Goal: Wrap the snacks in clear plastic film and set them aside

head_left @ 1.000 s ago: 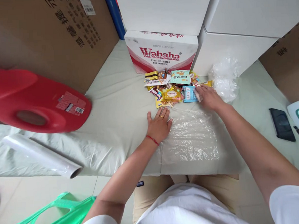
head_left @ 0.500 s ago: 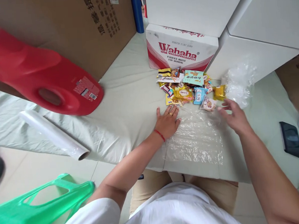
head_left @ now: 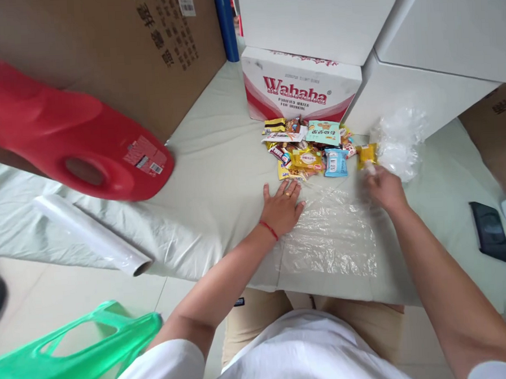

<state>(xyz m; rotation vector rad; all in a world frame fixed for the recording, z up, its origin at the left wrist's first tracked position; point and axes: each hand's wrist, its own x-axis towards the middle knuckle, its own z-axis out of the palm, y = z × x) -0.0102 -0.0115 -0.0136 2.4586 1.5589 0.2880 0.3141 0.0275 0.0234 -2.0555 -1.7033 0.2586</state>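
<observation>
My left hand (head_left: 282, 209) lies flat with fingers spread, on the left edge of a clear plastic sheet (head_left: 329, 236) on the cloth-covered surface. Its fingertips are beside a pile of wrapped snacks (head_left: 306, 159). A light blue packet (head_left: 335, 162) sits at the pile's right front. My right hand (head_left: 386, 189) is closed at the right of the pile, its fingers slightly blurred. A small white snack packet (head_left: 370, 168) shows only in part at its fingertips. Just behind these lies a yellow packet (head_left: 366, 154), and crumpled clear plastic (head_left: 400, 142) is to its right.
A Wahaha water carton (head_left: 300, 85) stands behind the snacks, against white boxes (head_left: 320, 13). At left are a red detergent bottle (head_left: 84, 136), a roll of plastic film (head_left: 94, 234) and a big cardboard box (head_left: 101, 50). A phone (head_left: 490, 231) lies right; a green bag (head_left: 75, 351) hangs low left.
My right hand has closed and taken the white snack packet from the pile's front right corner, drawing it slightly right. My left hand stays flat in place.
</observation>
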